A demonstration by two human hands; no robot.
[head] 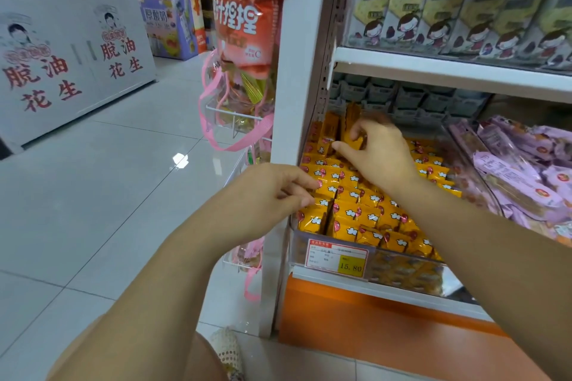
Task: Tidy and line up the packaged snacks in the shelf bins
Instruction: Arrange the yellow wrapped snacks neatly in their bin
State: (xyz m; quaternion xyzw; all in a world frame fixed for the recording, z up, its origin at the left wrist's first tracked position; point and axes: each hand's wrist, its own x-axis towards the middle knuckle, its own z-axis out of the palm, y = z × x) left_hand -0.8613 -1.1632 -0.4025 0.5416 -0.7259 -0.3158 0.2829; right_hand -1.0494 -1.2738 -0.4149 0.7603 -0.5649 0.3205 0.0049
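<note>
A clear shelf bin holds several small yellow snack packets with red and white print, packed in rows. My right hand reaches into the back left of the bin and pinches an upright yellow packet between thumb and fingers. My left hand is at the bin's left edge, its curled fingertips touching the packets in the left row. The neighbouring bin to the right is filled with purple snack packets.
A price tag reading 15.80 hangs on the bin front. The shelf above carries upright cracker boxes. Hanging snack bags and pink straps sit left of the white shelf post. White display boxes stand across the tiled aisle.
</note>
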